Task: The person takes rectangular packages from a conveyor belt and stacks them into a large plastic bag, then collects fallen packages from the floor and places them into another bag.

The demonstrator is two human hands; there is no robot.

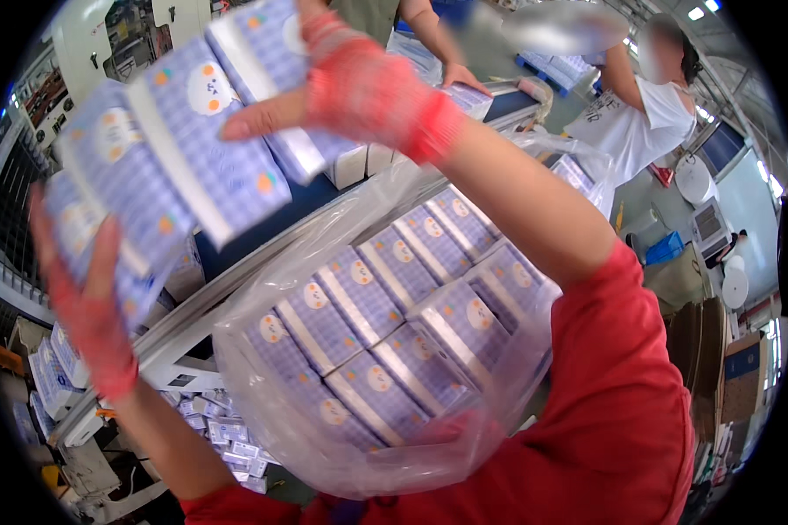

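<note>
On our right hand (355,87) we wear a knitted glove (385,105), coral red flecked with white, its plainer red cuff (439,127) at the wrist and the thumb (270,114) left bare. Our left hand (87,306) has a similar red glove (103,350), blurred. Our loose red sleeves (604,367) leave the forearms (534,199) bare.

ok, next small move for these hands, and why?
Probably lower the tilted row of purple packs toward the clear bag, keeping the left hand and right hand on it: both hands hold the row aloft, and matching packs already sit in the bag.
</note>
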